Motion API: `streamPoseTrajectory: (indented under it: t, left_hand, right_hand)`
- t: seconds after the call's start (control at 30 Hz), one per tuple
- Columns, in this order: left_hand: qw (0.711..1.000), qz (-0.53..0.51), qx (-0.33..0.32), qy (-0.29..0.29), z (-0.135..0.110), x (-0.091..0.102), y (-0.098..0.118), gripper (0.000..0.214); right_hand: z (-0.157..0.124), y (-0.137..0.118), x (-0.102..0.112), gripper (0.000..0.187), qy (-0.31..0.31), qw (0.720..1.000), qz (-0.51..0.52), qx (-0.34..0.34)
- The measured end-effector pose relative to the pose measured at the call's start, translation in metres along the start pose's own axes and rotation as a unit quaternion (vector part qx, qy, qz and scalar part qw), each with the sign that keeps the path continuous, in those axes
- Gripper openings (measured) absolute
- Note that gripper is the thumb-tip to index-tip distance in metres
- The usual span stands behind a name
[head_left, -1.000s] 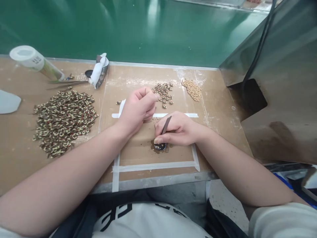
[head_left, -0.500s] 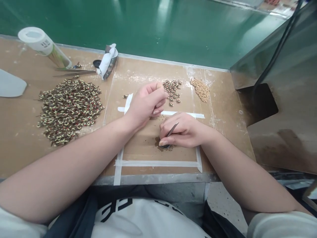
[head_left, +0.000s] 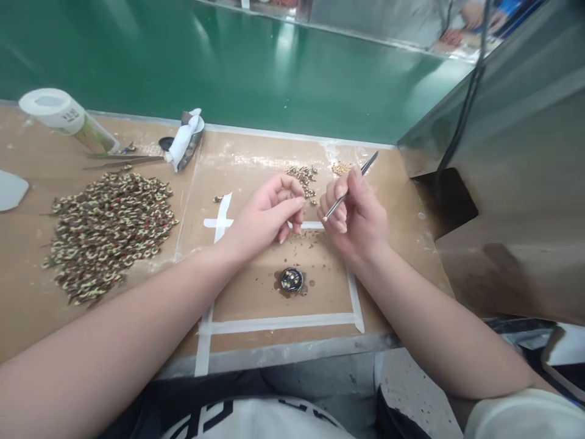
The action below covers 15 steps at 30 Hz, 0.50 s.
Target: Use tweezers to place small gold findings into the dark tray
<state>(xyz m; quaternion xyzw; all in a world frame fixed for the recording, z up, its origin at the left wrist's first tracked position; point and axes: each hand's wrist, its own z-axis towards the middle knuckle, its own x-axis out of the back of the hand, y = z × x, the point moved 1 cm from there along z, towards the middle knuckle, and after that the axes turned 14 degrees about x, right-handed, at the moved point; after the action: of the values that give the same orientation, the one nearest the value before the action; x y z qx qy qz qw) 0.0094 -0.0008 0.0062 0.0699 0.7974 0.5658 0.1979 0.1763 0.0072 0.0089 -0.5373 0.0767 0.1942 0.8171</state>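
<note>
My right hand (head_left: 356, 213) is raised above the brown work mat, closed on slim metal tweezers (head_left: 350, 187) whose tips point left toward my left hand. My left hand (head_left: 267, 213) hovers beside it, fingers curled in a pinch; what they hold is too small to make out. Below both hands a small round dark dish (head_left: 292, 279) sits on the mat inside a white tape rectangle (head_left: 278, 322), with dark crumbs around it. A small heap of brown-and-cream parts (head_left: 305, 177) lies just beyond the hands.
A large pile of the same parts (head_left: 107, 224) covers the left of the mat. Behind it lie a white-capped tube (head_left: 64, 119), spare tweezers (head_left: 123, 161) and a cloth-wrapped tool (head_left: 185, 137). A tan bead heap (head_left: 340, 167) sits at the back. A metal housing (head_left: 512, 164) walls the right.
My right hand has lifted off the round dish with the tweezers and moved up toward my left hand. The dish now lies uncovered. The left hand shifted slightly down.
</note>
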Motion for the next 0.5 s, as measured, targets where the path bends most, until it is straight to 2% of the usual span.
streamPoseTrajectory:
  t: [0.1, 0.3, 0.4, 0.5]
  left_hand:
    - [1.000, 0.026, 0.005, 0.007, 0.001, 0.000, 0.001, 0.008]
    - [0.997, 0.078, 0.013, 0.000, 0.000, 0.001, -0.005, 0.014]
    - [0.993, 0.117, 0.016, 0.001, -0.001, 0.001, -0.008, 0.015]
    - [0.987, 0.160, 0.015, 0.001, -0.003, 0.000, -0.010, 0.015]
  right_hand:
    - [0.008, 0.001, 0.005, 0.048, 0.052, 0.998, 0.018, -0.025]
    - [0.013, 0.005, 0.011, 0.050, 0.074, 0.996, 0.010, -0.046]
    - [0.014, 0.007, 0.014, 0.049, 0.084, 0.996, -0.016, -0.033]
    - [0.012, 0.007, 0.017, 0.048, 0.092, 0.991, -0.091, 0.017]
